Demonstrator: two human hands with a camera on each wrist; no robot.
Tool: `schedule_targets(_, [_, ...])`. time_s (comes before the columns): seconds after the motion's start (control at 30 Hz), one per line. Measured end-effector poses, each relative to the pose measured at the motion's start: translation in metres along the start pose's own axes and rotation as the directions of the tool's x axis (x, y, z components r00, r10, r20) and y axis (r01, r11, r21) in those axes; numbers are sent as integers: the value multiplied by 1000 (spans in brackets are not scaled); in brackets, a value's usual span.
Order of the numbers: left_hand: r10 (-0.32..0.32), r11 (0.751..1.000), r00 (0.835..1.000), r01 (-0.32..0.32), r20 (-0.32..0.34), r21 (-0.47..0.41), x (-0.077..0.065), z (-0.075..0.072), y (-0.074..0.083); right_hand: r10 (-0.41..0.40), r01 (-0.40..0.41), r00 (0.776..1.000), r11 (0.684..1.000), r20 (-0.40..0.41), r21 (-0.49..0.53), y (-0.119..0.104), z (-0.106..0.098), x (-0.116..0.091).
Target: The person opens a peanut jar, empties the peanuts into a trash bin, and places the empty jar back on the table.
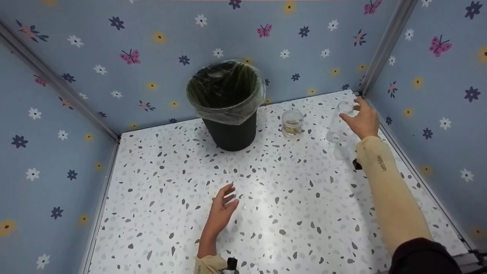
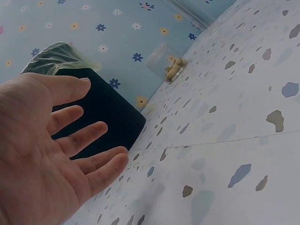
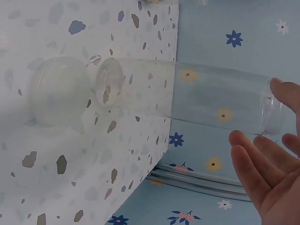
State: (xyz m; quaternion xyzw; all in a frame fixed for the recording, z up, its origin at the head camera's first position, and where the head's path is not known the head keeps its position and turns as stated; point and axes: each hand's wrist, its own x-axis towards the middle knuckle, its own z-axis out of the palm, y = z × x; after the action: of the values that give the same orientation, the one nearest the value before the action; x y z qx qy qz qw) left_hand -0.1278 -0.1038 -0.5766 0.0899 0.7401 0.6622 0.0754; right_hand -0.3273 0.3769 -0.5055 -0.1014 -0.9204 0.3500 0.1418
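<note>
At the back right, my right hand (image 1: 365,121) is around the top end of a tall clear jar (image 1: 335,127), thumb on one side and fingers on the other. In the right wrist view this transparent jar (image 3: 145,89) is empty, its far end close to the tabletop. My left hand (image 1: 222,211) hovers over the front middle of the table, fingers loosely bent and holding nothing. Ahead of it stands a black trash bin (image 1: 234,133) with a clear plastic liner (image 1: 228,116). Between bin and tall jar sits a short clear jar (image 1: 292,123) with beige pieces at its bottom.
The speckled white table (image 1: 159,213) is walled by blue flowered panels (image 1: 182,38) at back and sides, joined by grey corner posts (image 1: 384,49). The bin and the short jar stand near the back panel; the right panel runs close beside my right hand.
</note>
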Motion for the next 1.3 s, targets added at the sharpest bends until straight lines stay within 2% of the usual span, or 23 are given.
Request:
schedule_targets(0.1, [-9,1000,1000,9,-10,-4,-3,-2,-2,19,-19,1000,1000,10,2,2,4,0])
schedule_targets(0.2, [-20,1000,1000,20,-21,0,-5,-4,-4,-1,0,996,1000,-89,-6,3,10,-1])
schedule_targets(0.27, [-23,1000,999,23,-27,4,-6,-4,-5,-35,32,977,999,-211,-17,1,15,0])
schedule_targets(0.37, [-32,999,999,33,-34,13,-8,-5,-6,-96,93,923,995,-373,-26,-10,21,2])
schedule_targets(0.43, [-39,999,998,40,-38,19,-9,-6,-6,-138,136,898,990,-419,-34,-24,26,3])
schedule_targets(0.53, [-46,999,998,47,-44,23,-10,-7,-6,-205,201,891,978,-405,-52,-50,35,5])
schedule_targets(0.6, [-47,999,998,48,-43,20,-11,-7,-6,-242,232,902,970,-358,-73,-68,43,8])
schedule_targets(0.67, [-53,998,998,53,-39,16,-11,-7,-6,-266,250,926,964,-270,-91,-86,51,13])
schedule_targets(0.73, [-62,998,997,63,-40,17,-12,-7,-6,-273,261,953,960,-133,-100,-102,61,18])
schedule_targets(0.8, [-67,997,997,68,-45,22,-13,-6,-6,-254,257,966,960,42,-111,-116,72,25])
schedule_targets(0.83, [-68,997,996,69,-49,22,-13,-6,-6,-230,247,963,962,140,-120,-121,78,29])
schedule_targets(0.87, [-71,997,996,72,-55,26,-13,-5,-6,-205,240,950,962,235,-132,-124,84,32])
schedule_targets(0.97, [-70,997,996,71,-56,21,-13,-3,-5,-135,243,882,951,451,-190,-126,102,43])
schedule_targets(1.03, [-71,997,996,73,-58,19,-13,0,-6,-93,250,837,942,539,-226,-122,114,49])
schedule_targets(1.1, [-73,997,996,75,-56,20,-14,2,-6,-74,270,811,927,580,-260,-116,125,52])
schedule_targets(1.17, [-73,997,996,74,-59,17,-15,3,-7,-56,277,802,916,594,-289,-110,135,53])
schedule_targets(1.23, [-72,997,996,73,-51,11,-16,3,-9,-44,280,804,908,592,-312,-105,143,53])
schedule_targets(1.3, [-67,998,997,66,-40,-4,-17,2,-11,-45,283,819,899,572,-335,-100,149,51])
